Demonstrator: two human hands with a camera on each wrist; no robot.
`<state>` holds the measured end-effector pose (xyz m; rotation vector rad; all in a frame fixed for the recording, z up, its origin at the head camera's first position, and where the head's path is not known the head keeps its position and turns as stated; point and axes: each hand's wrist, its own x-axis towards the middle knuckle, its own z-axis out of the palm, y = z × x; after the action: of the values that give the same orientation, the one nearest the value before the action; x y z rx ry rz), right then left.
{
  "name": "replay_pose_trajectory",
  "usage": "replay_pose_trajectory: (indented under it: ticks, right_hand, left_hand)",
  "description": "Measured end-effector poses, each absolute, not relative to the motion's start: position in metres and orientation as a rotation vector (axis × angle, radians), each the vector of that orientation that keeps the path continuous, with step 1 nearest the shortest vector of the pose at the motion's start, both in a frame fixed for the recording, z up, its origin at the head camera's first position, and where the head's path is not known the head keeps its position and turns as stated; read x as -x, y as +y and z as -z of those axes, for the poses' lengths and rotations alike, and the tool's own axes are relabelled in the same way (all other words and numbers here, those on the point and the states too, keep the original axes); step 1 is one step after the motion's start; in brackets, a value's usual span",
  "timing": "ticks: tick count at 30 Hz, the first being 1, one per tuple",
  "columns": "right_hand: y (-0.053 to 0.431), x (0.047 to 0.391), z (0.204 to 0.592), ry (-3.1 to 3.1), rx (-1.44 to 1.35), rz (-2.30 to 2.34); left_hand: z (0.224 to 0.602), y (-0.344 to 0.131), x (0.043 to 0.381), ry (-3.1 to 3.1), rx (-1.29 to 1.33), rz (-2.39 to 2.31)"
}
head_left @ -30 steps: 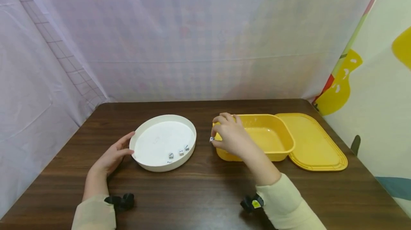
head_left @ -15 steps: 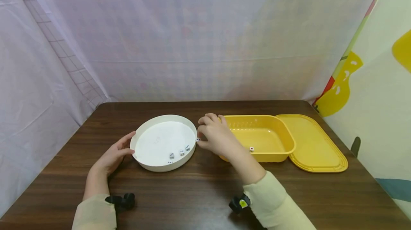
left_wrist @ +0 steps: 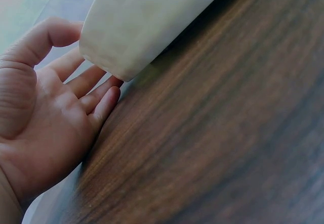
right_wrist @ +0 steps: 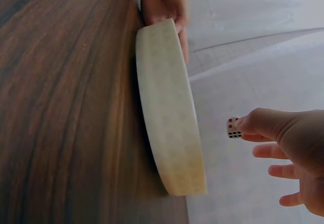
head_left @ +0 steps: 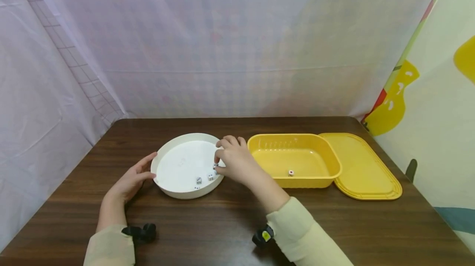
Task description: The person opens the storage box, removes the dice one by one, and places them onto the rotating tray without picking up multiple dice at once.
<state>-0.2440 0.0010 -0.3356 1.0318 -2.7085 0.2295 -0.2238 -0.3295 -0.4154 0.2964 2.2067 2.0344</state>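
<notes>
My right hand (head_left: 237, 160) is over the right rim of a round white tray (head_left: 182, 161), pinching a white die (right_wrist: 233, 128) between thumb and forefinger. In the right wrist view the die shows red and black pips, and the other fingers extend away from it. Inside the tray, near its front right, lie several white dice, among them one die (head_left: 198, 180) and another die (head_left: 211, 177). At the tray's left side my left hand (head_left: 130, 180) rests with spread fingers and thumb touching the outer wall. The left wrist view shows those fingers (left_wrist: 86, 82) fairly straight against the tray.
A yellow rectangular box (head_left: 311, 182) stands right of the tray, with a single die (head_left: 291, 173) in it. Its flat yellow lid (head_left: 367, 171) lies on the brown wooden table (head_left: 208, 233) at the box's right. A pale curtain (head_left: 237, 43) hangs behind.
From beside the yellow box, my right hand has moved left with the die to over the tray. The die inside the box has come into view. My left hand stays at the tray.
</notes>
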Motion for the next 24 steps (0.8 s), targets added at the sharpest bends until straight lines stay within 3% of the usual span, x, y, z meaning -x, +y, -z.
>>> replay_pose_trajectory:
  ticks: [24]
  right_hand:
    - [-0.020, 0.258, 0.358, -2.722, -1.001, -0.241]
  left_hand:
    - [0.416, -0.328, 0.226, 2.204, -0.301, -2.024]
